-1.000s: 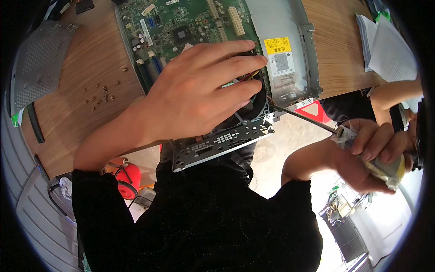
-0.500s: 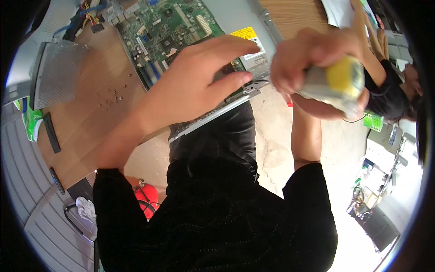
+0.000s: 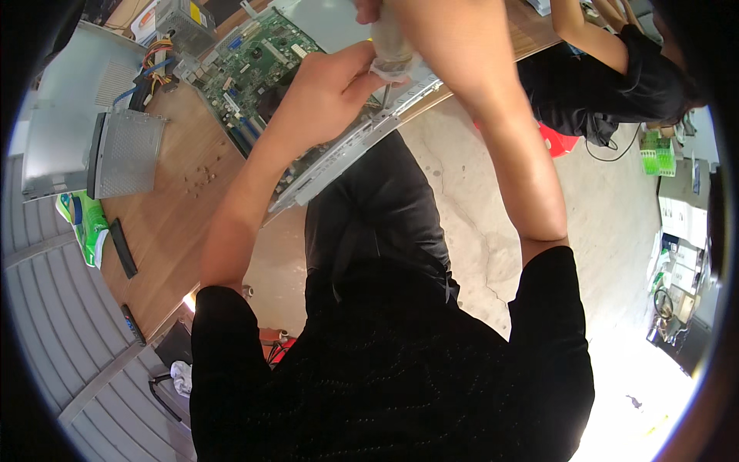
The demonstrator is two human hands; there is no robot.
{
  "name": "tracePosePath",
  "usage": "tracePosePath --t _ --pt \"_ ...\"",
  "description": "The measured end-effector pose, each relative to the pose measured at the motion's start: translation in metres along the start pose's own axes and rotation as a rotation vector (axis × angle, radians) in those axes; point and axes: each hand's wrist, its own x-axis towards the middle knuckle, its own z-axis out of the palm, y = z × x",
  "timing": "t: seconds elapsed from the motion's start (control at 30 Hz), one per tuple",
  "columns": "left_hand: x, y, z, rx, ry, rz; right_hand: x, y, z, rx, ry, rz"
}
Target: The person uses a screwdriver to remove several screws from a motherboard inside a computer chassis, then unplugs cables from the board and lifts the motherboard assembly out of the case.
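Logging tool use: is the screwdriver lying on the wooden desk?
No, the right hand grips the screwdriver by its handle, shaft pointing down toward the computer chassis.

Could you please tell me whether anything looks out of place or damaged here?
Two things, perhaps. Small loose pieces, probably screws, lie scattered on the wooden table beside the circuit board rather than gathered together, so they could get lost. A thin, jagged dark line on the floor also looks like a crack.

Computer case — bare, shiny metal
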Motion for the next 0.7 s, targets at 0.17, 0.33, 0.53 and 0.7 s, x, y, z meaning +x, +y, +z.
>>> tracePosePath --t 0.17,0.33,0.53,0.7 --pt "0.004 0.005 -0.015 -0.358 -0.132 -0.158 0.021 0.021 0.006 0.46 -0.584 0.007" --pt "0.002 0.016 -0.03 -0.587 -0.31 0.016 0.025 0.021 0.008 0.665 -0.722 0.04" --pt "0.003 0.022 -0.015 -0.385 -0.006 -0.052 -0.001 -0.056 -0.026 -0.688 -0.272 -0.31" --pt "0.002 0.033 -0.011 0.123 0.196 -0.085 -0.016 -0.062 -0.025 -1.143 -0.231 -0.242"
